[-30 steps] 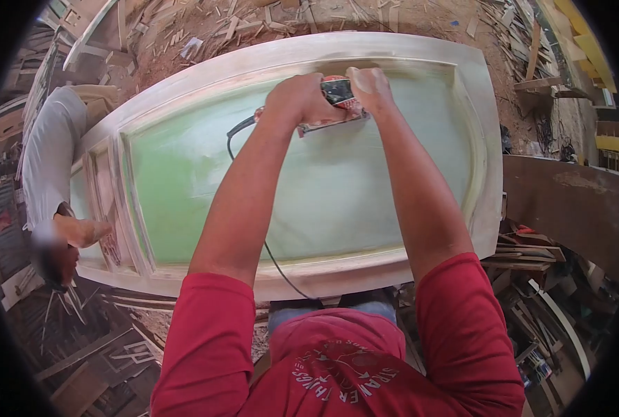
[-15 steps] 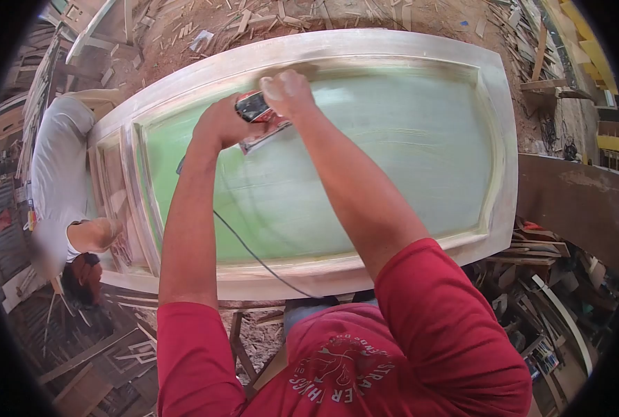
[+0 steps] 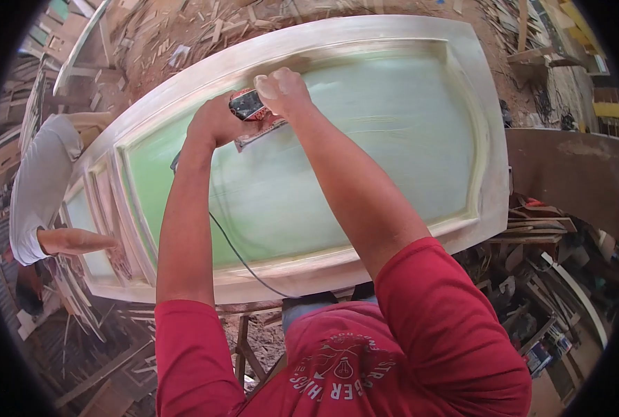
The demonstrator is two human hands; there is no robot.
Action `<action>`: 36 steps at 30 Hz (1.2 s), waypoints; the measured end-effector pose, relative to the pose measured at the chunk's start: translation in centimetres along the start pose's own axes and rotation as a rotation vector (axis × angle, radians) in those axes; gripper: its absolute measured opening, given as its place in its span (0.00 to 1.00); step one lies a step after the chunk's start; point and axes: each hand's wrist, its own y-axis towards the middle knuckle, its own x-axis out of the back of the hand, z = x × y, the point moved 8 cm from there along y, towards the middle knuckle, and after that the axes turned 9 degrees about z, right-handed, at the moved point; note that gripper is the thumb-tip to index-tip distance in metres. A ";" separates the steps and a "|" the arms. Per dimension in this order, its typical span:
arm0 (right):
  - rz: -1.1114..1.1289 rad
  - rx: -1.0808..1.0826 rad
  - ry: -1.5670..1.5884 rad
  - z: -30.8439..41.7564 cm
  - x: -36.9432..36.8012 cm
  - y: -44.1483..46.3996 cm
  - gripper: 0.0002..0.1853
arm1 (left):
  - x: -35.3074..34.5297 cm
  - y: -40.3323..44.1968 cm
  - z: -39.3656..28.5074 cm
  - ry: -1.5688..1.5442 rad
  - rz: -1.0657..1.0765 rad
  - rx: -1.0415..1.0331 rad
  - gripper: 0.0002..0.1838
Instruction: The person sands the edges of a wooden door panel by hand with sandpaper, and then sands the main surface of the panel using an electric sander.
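A red-and-black electric sander (image 3: 247,106) is held against the green-coated panel of a wooden door (image 3: 386,146), close to the far raised moulding. My left hand (image 3: 214,121) is closed around the sander's left side. My right hand (image 3: 282,92), whitened with dust at the fingers, grips its other end. The sander's flat base shows below the hands, its underside hidden against the panel. A thin dark cord (image 3: 231,247) runs from beneath my left forearm across the door to its near edge.
At the left, a person in a pale shirt (image 3: 44,177) reaches an arm (image 3: 76,241) over the door's smaller panels. Wood scraps (image 3: 219,31) litter the ground beyond. A brown board (image 3: 566,163) and piled offcuts (image 3: 532,226) stand at the right.
The view has shifted, so the door sits higher and further left. Both hands still hold the sander near the far moulding. The other person's body has moved left and the head is out of view.
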 end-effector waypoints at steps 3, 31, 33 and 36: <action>-0.023 -0.019 -0.032 -4.9 3.9 -0.9 0.24 | -1.5 1.8 -6.3 0.028 0.032 -0.051 0.38; -0.141 -0.283 -0.435 -37.7 27.3 -15.1 0.18 | -17.8 10.7 -42.1 0.249 0.129 -0.365 0.49; -0.144 -0.262 -0.427 -37.1 26.2 -14.4 0.18 | -17.1 9.7 -41.4 0.211 0.196 -0.352 0.48; -0.129 -0.251 -0.435 -34.1 24.0 -12.5 0.19 | -15.6 10.1 -37.6 0.277 0.100 -0.333 0.36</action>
